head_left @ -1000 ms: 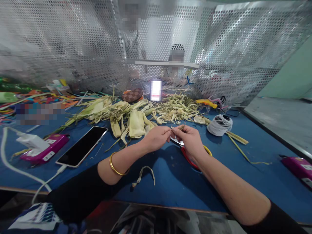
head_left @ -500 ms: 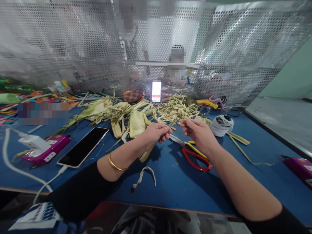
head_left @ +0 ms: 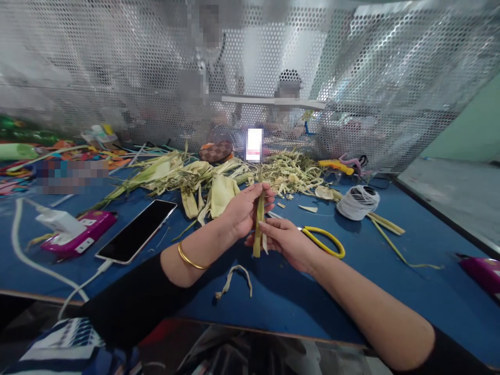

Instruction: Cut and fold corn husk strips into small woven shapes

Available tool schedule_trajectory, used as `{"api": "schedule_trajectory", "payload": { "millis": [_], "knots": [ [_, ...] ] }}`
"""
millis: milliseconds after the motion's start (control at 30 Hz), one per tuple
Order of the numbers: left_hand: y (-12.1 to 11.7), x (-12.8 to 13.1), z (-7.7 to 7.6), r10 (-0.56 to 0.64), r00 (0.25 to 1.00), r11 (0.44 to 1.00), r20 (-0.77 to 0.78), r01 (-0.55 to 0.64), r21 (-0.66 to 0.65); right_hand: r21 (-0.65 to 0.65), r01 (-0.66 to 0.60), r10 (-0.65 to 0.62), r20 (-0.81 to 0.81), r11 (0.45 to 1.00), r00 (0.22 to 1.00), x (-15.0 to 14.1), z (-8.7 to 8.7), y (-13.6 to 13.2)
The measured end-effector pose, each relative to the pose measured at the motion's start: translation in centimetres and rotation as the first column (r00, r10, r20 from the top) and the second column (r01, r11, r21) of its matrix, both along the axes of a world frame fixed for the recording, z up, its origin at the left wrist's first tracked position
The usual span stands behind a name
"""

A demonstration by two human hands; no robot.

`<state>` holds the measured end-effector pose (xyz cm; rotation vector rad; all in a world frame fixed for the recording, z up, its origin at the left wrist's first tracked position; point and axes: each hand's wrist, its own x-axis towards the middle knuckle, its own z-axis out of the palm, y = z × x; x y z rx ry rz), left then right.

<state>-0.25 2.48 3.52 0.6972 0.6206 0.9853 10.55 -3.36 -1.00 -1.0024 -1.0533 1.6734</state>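
Observation:
A narrow yellow-green strip of corn husk [head_left: 257, 246] stands nearly upright between my two hands. My left hand [head_left: 241, 209] is closed around its upper part, with a gold bangle on that wrist. Lower down, my right hand [head_left: 288, 240] has its fingers closed on the strip's edge, where a paler narrow piece hangs beside it. Scissors with a yellow handle [head_left: 332, 240] lie partly hidden behind my right hand and forearm. A curled dry husk strip [head_left: 235, 271] rests on the blue table [head_left: 297, 312] nearer to me.
Behind my hands lie loose corn husks [head_left: 222, 195] and a heap of shredded husk [head_left: 292, 169]. A ball of white string [head_left: 357, 203] sits to the right. On the left are a phone [head_left: 136, 232] and a purple power strip [head_left: 84, 234] with cables. Perforated sheeting [head_left: 148, 78] closes the back.
My right hand has moved down and left from beside the scissors onto the husk strip. My left hand has raised the strip from a slant to nearly upright. Small husk scraps now show on the table.

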Motion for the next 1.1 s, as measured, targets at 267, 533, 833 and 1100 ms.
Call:
{"api": "schedule_trajectory", "payload": {
  "millis": [267, 533, 833, 1100],
  "knots": [
    [1.2, -0.5, -0.5, 0.011, 1.0, 0.994, 0.021, -0.009, -0.104, -0.145, 0.054, -0.062, -0.054, 0.988, 0.997, 0.1, 0.7, -0.2],
    [1.2, -0.3, -0.7, -0.015, 0.987, 0.979, 0.161, 0.047, -0.2, -0.017, 0.154, -0.15, 0.147, 0.988, 0.978, -0.7, -0.2, -0.4],
    [2.0, -1.2, -0.3, -0.003, 0.965, 0.992, 0.264, 0.036, -0.121, 0.119, 0.111, -0.149, 0.384, 0.987, 0.911, -1.9, -0.9, -0.5],
    [2.8, -1.4, -0.6, 0.029, 0.979, 0.973, 0.203, 0.018, -0.228, 0.505, -0.226, -0.455, 0.858, 0.833, 0.24, -1.6, 0.0, -1.5]
  ]
}}
